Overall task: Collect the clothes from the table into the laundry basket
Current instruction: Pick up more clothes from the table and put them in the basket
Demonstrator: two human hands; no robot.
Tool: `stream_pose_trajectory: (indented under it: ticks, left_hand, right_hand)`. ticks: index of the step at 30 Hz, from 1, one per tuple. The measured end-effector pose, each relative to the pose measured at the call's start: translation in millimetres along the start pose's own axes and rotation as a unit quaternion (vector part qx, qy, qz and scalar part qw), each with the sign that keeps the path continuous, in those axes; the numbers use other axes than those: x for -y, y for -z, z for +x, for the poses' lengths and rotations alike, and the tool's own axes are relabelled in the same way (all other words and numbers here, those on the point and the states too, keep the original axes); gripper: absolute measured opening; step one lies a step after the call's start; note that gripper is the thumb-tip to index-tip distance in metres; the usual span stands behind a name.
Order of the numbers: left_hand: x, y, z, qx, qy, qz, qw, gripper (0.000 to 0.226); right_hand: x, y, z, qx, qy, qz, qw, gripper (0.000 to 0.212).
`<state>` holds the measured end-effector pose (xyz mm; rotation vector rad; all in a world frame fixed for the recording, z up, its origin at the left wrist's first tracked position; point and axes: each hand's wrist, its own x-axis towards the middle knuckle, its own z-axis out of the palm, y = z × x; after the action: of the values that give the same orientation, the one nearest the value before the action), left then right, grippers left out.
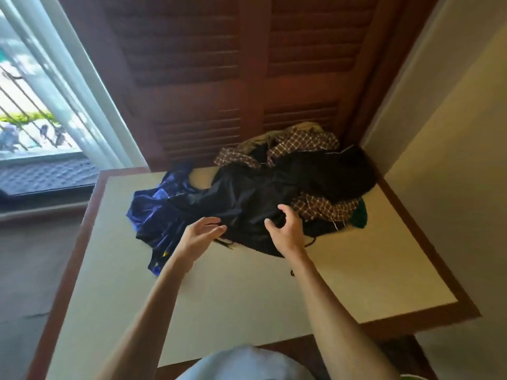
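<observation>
1. A heap of clothes [274, 187] lies at the far end of a cream tabletop [247, 292] edged with a brown wooden border, pushed up against dark louvred wooden doors [219, 64].
2. A black garment [252, 204] sprawls across the near side of the heap; a shiny blue garment [156, 212] spreads from the heap's left edge toward the person, its lower tip showing a yellow mark.
3. A brown-and-white checked shirt [323, 205] shows at the right of the heap and again at its far side, with a beige piece [263, 138] behind it against the doors and a scrap of green fabric [362, 215] at the heap's far right.
4. The person's left hand [200, 237] reaches in at the heap's near-left edge, fingers straight and slightly spread, their tips touching or just above the black garment where it meets the blue one; the view does not settle which.
5. The right hand [285, 229] hovers at the heap's near edge, thumb and fingers curved and apart in a claw over the black garment; no fold is clearly gripped.
6. Both bare forearms stretch across the tabletop toward the heap.
7. Left of the heap, beyond the tabletop, a bright window [41, 91] with bars looks outdoors.
8. No laundry basket appears in view.
</observation>
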<state>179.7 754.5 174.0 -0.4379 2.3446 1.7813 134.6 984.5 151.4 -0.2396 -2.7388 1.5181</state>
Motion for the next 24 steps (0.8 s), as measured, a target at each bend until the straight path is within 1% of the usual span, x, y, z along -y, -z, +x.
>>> stream_pose_trajectory:
  ticks: [2, 5, 6, 8, 10, 12, 15, 17, 19, 20, 22, 24]
  left_hand:
    - [8, 16, 4, -0.044, 0.013, -0.008, 0.999, 0.039]
    - [25, 40, 17, -0.106, 0.053, 0.024, 0.993, 0.051]
    - [32, 47, 23, -0.123, 0.066, 0.038, 0.989, 0.058]
    - [43, 58, 31, -0.145, 0.097, 0.045, 0.984, 0.078]
    - [48, 66, 37, -0.16, 0.113, 0.063, 0.979, 0.091]
    - [54, 73, 48, -0.174, 0.116, 0.117, 0.971, 0.102]
    - [60, 81, 68, -0.153, 0.127, 0.267, 0.943, 0.117]
    - [62, 85, 82, -0.124, 0.146, 0.366, 0.911, 0.128]
    - [66, 89, 93, -0.096, 0.162, 0.417, 0.889, 0.136]
    - [69, 91, 99, -0.084, 0.165, 0.429, 0.884, 0.138]
    - [76, 92, 103, -0.07, 0.19, 0.449, 0.87, 0.137]
    - [79, 85, 101, -0.069, 0.209, 0.45, 0.865, 0.122]
  right_hand:
    - [17, -14, 25, 0.041, 0.071, -0.081, 0.993, 0.062]
    - [40, -39, 60, 0.145, 0.109, -0.167, 0.969, 0.074]
    - [45, -47, 68, 0.156, 0.128, -0.204, 0.958, 0.08]
    - [50, -63, 78, 0.15, 0.188, -0.289, 0.927, 0.092]
    - [50, -79, 84, 0.17, 0.233, -0.34, 0.895, 0.107]
    - [46, -95, 91, 0.217, 0.221, -0.368, 0.877, 0.124]
    - [35, -114, 97, 0.263, 0.181, -0.423, 0.848, 0.137]
    - [21, -119, 94, 0.277, 0.166, -0.462, 0.826, 0.132]
    - [5, -117, 85, 0.279, 0.155, -0.477, 0.819, 0.112]
    - [-2, -116, 81, 0.277, 0.15, -0.466, 0.827, 0.098]
    - [-11, -111, 73, 0.277, 0.119, -0.402, 0.865, 0.069]
    - [-16, -104, 67, 0.288, 0.056, -0.324, 0.899, 0.051]
